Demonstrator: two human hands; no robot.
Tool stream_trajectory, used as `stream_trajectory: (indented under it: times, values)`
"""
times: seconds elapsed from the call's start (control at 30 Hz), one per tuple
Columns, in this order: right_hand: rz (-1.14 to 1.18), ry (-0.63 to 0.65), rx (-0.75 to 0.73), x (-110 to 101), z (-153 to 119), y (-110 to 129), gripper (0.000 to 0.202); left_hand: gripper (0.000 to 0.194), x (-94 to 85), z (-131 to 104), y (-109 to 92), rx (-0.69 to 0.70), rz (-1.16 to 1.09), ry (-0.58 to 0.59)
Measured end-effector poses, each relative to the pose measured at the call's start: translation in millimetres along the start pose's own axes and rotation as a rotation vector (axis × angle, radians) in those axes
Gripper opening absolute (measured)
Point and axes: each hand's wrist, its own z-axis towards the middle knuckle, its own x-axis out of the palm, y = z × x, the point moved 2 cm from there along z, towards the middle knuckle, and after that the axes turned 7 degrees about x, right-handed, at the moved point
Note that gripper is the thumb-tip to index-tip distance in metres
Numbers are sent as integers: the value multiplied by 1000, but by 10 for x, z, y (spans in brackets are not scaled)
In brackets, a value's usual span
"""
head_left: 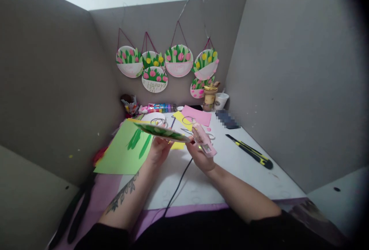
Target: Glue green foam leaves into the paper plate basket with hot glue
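Observation:
A paper plate craft [161, 131] with green paper leaves is held up over the table, tilted so that I see it nearly edge-on. My left hand [158, 151] grips it from beneath, fingers closed around its near side and partly hidden by it. In my right hand [201, 158] is a pink glue gun [203, 139], from which a black cord [181, 179] seems to run down. Fingertips of that hand meet the plate's right edge. Left of the plate, green paper leaves [134, 138] lie on a light green sheet [115, 158].
Yellow paper [181, 120], pink paper [198, 115] and scissors [211, 136] lie behind my hands. At right are a utility knife [250, 151] and a blurred dark phone-like object [227, 119]. Cups [221, 101] stand at the back; finished plates [179, 69] hang on the grey partition.

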Motion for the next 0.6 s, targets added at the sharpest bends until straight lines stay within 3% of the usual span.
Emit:
stream_trajectory:
  times: [0.13,0.23,0.43,0.6]
  values:
    - [-67,-68,-88,-99,29,9,12,87,-135,58,-266,155,41,-34]
    - [-82,-23,-99,-122,27,25,17,92,-177,65,-388,250,128,-27]
    - [-44,-69,-127,-129,66,-8,16,88,-123,5,-403,314,294,27]
    - [-56,-137,-52,-131,79,-134,25,99,-112,-14,-380,255,302,9]
